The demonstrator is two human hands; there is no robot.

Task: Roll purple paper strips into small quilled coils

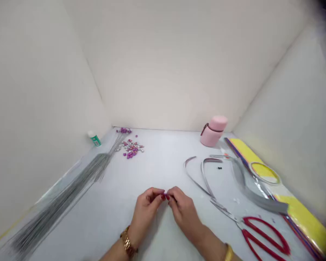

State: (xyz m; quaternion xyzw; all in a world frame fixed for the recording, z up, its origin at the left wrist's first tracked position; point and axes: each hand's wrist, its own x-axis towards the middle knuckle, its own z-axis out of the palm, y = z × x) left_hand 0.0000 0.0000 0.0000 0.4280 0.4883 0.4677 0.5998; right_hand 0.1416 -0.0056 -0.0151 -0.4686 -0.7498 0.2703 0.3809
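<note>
My left hand (149, 203) and my right hand (182, 208) meet above the white table, fingertips almost touching. Both are pinched around a tiny purple piece (165, 195), perhaps one of the beads; the fingers hide most of it. Farther back on the left lies a loose pile of purple, pink and silver beads (132, 148). Beside it, a long bundle of thin grey wires (67, 195) runs toward the front left, with purple beads (124, 130) at its far end. To the right of my hands are red-handled scissors (263, 235), blades pointing away to the left.
A pink bottle (212, 133) stands at the back right. Curved grey strips (206, 177), a white ring (264, 173) and yellow packs (296, 214) lie along the right side. A small green-and-white tube (95, 139) is at the left wall. Walls enclose the table (163, 163).
</note>
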